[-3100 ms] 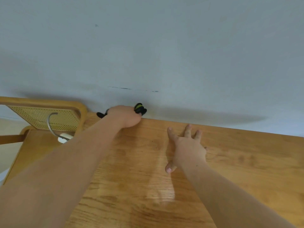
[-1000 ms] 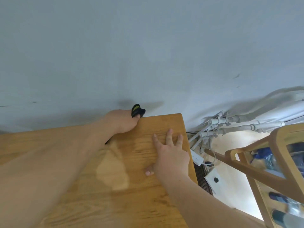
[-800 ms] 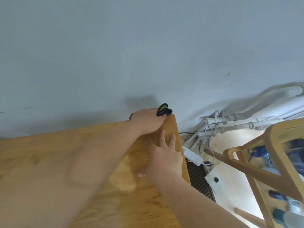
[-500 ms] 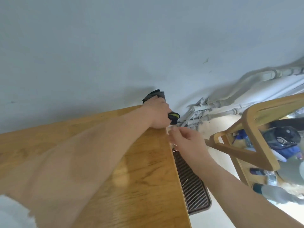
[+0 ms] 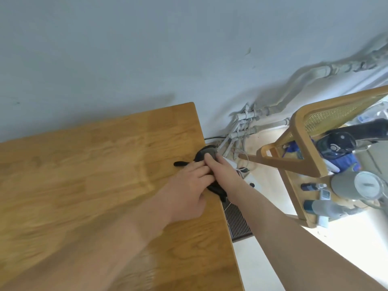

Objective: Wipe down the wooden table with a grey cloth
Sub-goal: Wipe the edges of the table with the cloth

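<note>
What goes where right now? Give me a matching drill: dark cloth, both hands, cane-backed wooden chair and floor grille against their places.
Things:
1. dark grey cloth
2. left hand
3. cane-backed wooden chair
4. dark slatted floor grille

Places:
A. on the floor below the wooden table's right edge
B. bunched at the table's right edge, under both hands
C. flat on the tabletop, fingers on the cloth
D. right of the table, loaded with bottles

The right hand also presses the cloth.

Pairs: 1-B, 2-C, 3-D, 4-A

Wooden table (image 5: 88,169); grey cloth (image 5: 206,154) at edge
</note>
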Demonstrator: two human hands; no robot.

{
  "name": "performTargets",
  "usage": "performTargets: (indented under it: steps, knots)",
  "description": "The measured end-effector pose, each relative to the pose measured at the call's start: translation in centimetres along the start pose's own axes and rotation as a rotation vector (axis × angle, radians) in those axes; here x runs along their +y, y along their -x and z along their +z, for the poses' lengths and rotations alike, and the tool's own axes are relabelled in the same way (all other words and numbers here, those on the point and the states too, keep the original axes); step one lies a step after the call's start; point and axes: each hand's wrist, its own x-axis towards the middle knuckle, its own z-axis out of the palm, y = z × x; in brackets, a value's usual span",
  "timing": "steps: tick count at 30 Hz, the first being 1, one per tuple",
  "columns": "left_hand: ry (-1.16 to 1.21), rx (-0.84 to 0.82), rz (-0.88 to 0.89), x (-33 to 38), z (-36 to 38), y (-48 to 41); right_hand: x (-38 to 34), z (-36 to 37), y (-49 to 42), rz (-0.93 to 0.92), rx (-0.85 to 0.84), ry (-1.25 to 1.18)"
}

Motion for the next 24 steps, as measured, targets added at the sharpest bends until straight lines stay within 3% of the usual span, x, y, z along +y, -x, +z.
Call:
performTargets:
  steps: [3, 6, 11, 15, 19, 24]
  knots:
    - [0.054, 0.148, -0.264, 0.6, 0.6, 4.1, 1.1, 1.0, -0.2, -0.018, 0.056, 0.336]
    - [0.144, 0.069, -0.396, 2.0, 2.0, 6.9, 3.8, 1.8, 2.0, -0.04, 0.184, 0.522]
    - [0.189, -0.026, -0.36, 5.3, 4.6, 10.5, 10.3, 2.3, 8.9, 0.027, 0.328, 0.667]
    - [0.182, -0.124, -0.232, 7.8, 7.0, 13.5, 14.4, 2.8, 13.5, 0.092, 0.376, 0.722]
    - [0.12, -0.224, -0.17, 10.0, 8.3, 16.4, 13.2, 2.8, 11.7, 0.147, 0.36, 0.662]
    - [0.097, -0.29, -0.233, 11.8, 9.1, 18.2, 12.5, 3.0, 10.5, 0.047, 0.391, 0.652]
